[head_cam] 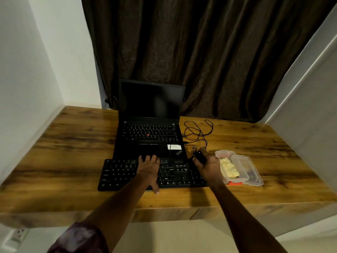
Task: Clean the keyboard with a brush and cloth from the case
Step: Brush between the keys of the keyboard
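Note:
A black external keyboard (120, 174) lies near the front of the wooden desk. My left hand (148, 170) rests flat on its middle, fingers spread and straight. My right hand (207, 166) grips a black mouse (199, 157) just above the keyboard's right end. To the right stands a clear plastic case (252, 172) with an orange latch, its lid open, holding a yellow cloth (228, 169). I cannot make out a brush in it.
An open black laptop (149, 136) with a dark screen sits behind the keyboard. The coiled black mouse cable (197, 131) lies to its right. White walls close in on both sides and a dark curtain hangs behind the wooden desk (69, 148).

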`<act>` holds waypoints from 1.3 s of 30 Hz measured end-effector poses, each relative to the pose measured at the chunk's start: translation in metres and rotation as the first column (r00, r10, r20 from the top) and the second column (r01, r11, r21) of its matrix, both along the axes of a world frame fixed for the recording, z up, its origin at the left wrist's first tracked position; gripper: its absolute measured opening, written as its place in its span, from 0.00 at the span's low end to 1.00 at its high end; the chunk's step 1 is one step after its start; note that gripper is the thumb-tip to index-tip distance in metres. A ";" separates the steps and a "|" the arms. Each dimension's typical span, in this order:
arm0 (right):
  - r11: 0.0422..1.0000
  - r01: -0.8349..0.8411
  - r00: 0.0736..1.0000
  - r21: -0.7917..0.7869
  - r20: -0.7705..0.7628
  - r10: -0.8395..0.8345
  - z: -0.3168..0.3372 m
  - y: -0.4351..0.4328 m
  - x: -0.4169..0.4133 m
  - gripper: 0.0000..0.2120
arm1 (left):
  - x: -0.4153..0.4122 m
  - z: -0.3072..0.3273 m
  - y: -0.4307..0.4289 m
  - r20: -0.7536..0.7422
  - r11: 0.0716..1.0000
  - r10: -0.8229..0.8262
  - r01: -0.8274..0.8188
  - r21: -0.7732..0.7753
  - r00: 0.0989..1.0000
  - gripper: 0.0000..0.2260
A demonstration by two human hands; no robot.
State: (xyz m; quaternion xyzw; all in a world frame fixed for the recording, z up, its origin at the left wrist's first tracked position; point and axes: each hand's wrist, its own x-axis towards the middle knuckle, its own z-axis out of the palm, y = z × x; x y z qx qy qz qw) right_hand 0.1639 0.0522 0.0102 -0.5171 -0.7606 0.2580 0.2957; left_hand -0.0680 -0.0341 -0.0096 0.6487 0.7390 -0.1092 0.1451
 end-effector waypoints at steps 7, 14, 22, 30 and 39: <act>0.994 0.079 0.997 0.074 -0.014 -0.078 0.002 0.005 0.034 0.09 | 0.001 0.003 -0.001 0.003 1.000 0.000 0.000 -0.008 1.000 0.63; 0.999 0.017 0.999 0.043 0.049 -0.019 -0.003 0.004 0.016 0.14 | 0.002 0.001 0.000 -0.007 1.000 0.001 -0.001 -0.001 1.000 0.62; 0.999 0.043 0.998 0.015 0.039 -0.043 -0.006 0.006 0.008 0.18 | 0.001 0.000 -0.002 0.001 1.000 -0.001 0.001 0.017 1.000 0.62; 0.999 0.008 0.986 0.035 0.168 -0.014 -0.007 0.013 0.024 0.23 | 0.003 0.002 -0.002 -0.020 1.000 -0.005 0.005 0.017 1.000 0.62; 0.932 -0.268 0.905 -0.242 0.269 0.330 0.019 0.033 0.028 0.25 | 0.002 0.002 -0.003 -0.025 1.000 -0.008 0.008 0.013 1.000 0.61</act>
